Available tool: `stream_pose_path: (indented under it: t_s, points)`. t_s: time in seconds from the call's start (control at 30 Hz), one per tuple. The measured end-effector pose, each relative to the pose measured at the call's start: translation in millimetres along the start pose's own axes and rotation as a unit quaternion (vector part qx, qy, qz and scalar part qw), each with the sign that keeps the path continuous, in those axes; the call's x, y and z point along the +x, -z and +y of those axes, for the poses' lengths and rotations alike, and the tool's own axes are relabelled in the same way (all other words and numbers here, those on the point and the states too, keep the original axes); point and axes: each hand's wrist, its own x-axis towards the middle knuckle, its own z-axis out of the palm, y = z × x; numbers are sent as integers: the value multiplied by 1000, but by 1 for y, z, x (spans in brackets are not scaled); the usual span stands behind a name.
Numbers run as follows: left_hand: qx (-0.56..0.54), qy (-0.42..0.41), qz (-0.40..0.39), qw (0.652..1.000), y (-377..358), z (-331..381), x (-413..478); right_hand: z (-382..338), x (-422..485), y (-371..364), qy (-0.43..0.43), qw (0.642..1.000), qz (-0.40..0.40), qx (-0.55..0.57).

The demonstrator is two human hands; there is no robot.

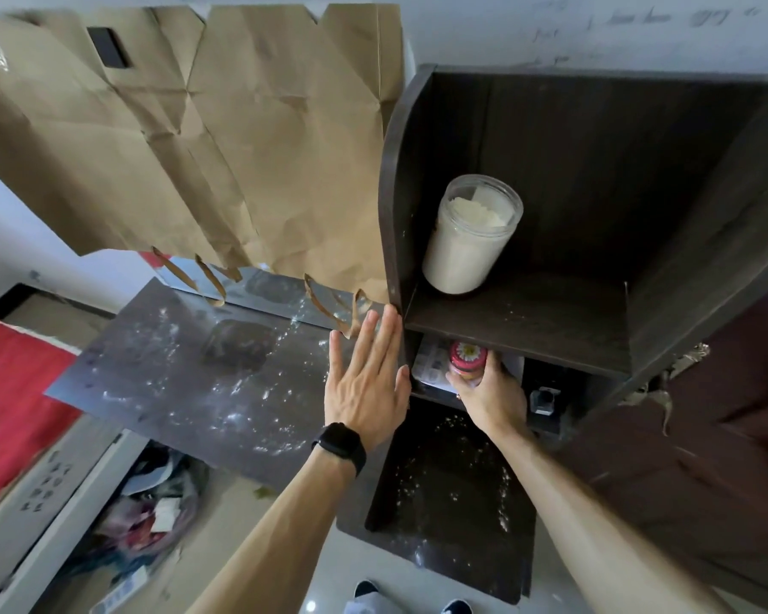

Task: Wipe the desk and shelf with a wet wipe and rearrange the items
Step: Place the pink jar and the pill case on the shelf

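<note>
Fingers (504,373) of the right hand (495,403) curl round a small red-lidded jar (467,354), gripping it in the lower compartment of the shelf (519,321), just under the board. Left hand (366,392) lies flat, straight-fingered, against the side panel (393,192), probably steadying the unit. Up top, a big white jar (466,241) stands in the left corner. White powder (236,418) speckles the tabletop (160,370), so wiping looks undone; no wet wipe in sight.
</note>
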Motion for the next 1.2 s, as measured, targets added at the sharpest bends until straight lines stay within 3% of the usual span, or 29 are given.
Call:
stream_pose_path:
  t_s: [0.3, 0.63, 0.87, 1.03, 1.2]
  points:
    - [-53, 12, -1, 998, 0, 6, 1, 7, 8, 3, -13, 995, -49, 84]
    - [-79, 13, -31, 996, 5, 7, -3, 3, -2, 13, -25, 989, -112, 95]
    - [-191, -1, -141, 971, 7, 6, -33, 25, -66, 52, -51, 988, -122, 85]
    - [-219, -95, -225, 945, 4, 17, -56, 45, -158, 93, -51, 996, -23, 66]
    - [-205, -241, -295, 902, 13, 45, -70, 57, -275, 114, -94, 971, 203, -80]
